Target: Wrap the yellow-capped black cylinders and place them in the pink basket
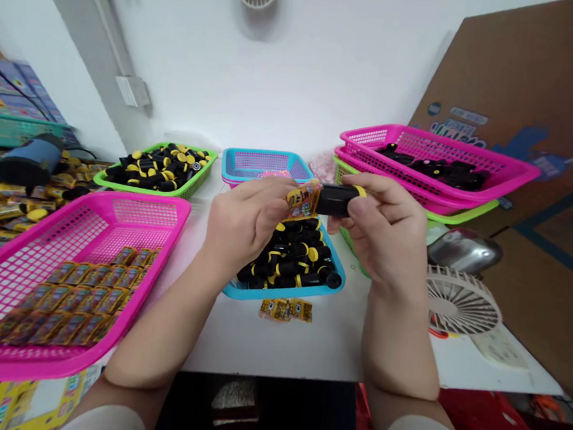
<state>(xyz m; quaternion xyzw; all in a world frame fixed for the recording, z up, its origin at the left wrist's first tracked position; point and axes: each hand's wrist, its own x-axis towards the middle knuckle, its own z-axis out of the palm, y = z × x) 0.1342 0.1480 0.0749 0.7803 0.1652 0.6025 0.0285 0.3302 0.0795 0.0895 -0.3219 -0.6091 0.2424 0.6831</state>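
My right hand [388,227] grips a black cylinder with a yellow end [335,200] between thumb and fingers. Pinched in my left hand [246,221] is a printed yellow sleeve [304,200], which meets the cylinder's left end; how far it goes over the cylinder I cannot tell. Both hands are raised above a blue basket [284,295] full of black cylinders with yellow ends. In front of that basket, a few flat printed sleeves [285,309] lie on the white table [274,351].
A pink basket [165,231] with rows of wrapped pieces stands left. Behind it are a green basket [204,178] of cylinders and a heat gun [30,159]. Stacked pink baskets [514,171], a small fan [462,304] and a big cardboard box [519,81] occupy the right.
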